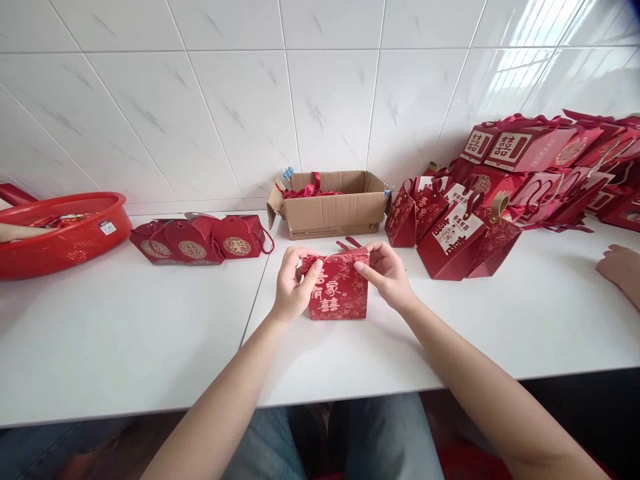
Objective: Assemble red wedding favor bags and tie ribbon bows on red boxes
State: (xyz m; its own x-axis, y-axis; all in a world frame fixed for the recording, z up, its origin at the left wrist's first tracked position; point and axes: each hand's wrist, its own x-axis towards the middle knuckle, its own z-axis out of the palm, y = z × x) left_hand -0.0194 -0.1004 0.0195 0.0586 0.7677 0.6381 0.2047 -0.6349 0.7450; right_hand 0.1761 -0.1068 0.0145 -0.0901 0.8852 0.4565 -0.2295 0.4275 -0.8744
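Upright on the white table stands a red gift box (345, 293) with pale Chinese lettering and a floral print. My left hand (295, 283) grips its upper left edge, thumb on the front face. At the upper right corner, my right hand (387, 275) pinches the box between thumb and fingers. The far side of the box and most fingertips behind it are hidden. Just behind the box lie small dark red strap pieces (349, 243).
Behind is a cardboard box (333, 217) holding red ribbons. Finished-looking red boxes (453, 237) and a large pile (545, 160) stand right; three red boxes (195, 241) and a red basket (65, 233) are left. Another person's hand (620, 270) rests at the right edge.
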